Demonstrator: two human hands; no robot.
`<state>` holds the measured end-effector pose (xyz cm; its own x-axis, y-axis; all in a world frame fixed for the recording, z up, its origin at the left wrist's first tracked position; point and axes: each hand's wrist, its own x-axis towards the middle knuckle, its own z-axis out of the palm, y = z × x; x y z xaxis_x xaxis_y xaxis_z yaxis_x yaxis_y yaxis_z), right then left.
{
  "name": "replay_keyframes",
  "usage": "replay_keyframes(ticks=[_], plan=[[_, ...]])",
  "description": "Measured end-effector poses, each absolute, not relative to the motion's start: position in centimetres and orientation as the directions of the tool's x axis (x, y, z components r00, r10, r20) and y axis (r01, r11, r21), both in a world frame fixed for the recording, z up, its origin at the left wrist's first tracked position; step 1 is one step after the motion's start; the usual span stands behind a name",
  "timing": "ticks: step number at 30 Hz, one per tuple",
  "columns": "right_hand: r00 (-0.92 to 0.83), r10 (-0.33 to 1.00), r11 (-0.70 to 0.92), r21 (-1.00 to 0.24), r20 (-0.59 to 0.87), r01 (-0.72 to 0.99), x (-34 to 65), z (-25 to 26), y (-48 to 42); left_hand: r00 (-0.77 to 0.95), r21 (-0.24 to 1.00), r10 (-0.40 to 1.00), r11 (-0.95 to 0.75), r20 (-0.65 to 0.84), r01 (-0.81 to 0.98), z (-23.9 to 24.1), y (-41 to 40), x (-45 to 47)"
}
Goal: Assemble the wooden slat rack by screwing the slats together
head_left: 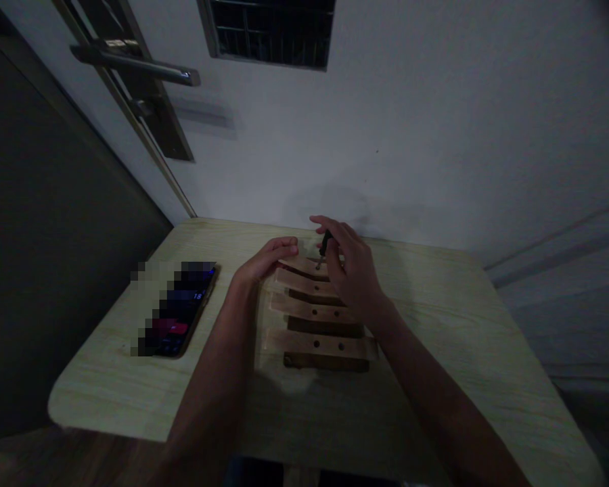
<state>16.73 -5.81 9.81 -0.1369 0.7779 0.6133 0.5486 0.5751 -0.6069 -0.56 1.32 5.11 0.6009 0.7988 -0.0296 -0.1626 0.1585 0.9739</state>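
A small slatted wooden rack (294, 312) lies on the table, its several pale slats set across darker wood, with round holes in the slats. At the far slat's left end, my left hand (271, 256) is closed on the wood, thumb on top. My right hand (352, 260) grips the black handle of a screwdriver (325, 242) above that same slat. The screwdriver leans slightly, and its metal tip meets the slat near a hole. Part of the far slats is hidden behind my right hand.
The pale wood-grain table (436, 325) stands against a white door (411, 122). A phone (185, 311) with its screen lit lies on the left of the table, partly pixelated. A metal door handle (137, 65) juts out at the upper left.
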Motion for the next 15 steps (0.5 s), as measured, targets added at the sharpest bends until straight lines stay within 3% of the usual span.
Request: replay_keyframes(ticks=[15], plan=[[-0.089,0.810,0.513,-0.627,0.580,0.586,16.73,9.67,-5.74,0.596,0.971,0.802,0.173,-0.042,-0.165,5.20,1.20,-0.58]])
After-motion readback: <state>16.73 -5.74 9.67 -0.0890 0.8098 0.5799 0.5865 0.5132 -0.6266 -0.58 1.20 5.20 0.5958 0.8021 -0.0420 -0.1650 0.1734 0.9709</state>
